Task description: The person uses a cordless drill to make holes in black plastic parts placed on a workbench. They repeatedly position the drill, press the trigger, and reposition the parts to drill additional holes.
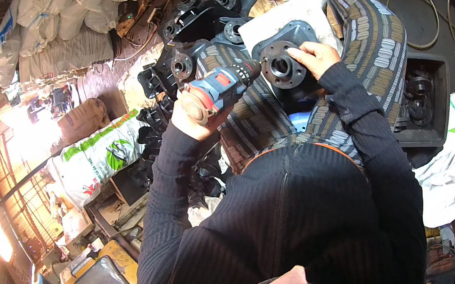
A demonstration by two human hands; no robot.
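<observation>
My left hand (197, 126) is closed round the grip of a blue and red cordless drill (219, 88). The drill's chuck points up and to the right, its tip at the left edge of a round steel flange (280, 78). This flange has a ring of small holes and a wide central bore, and belongs to a black metal hub part (299, 33) resting in front of me. My right hand (316, 60) grips the flange's upper right rim, thumb on its face. Whether the bit sits inside a hole is too small to tell.
Several similar black flanged parts (181, 67) crowd the left, beyond a patterned cloth (385, 54). A dark crate (445, 108) at right holds more round parts. A white plastic bag (453, 177) lies beside it. White sacks (52, 7) are stacked far left; a green-and-white sack (95, 160) lies nearer.
</observation>
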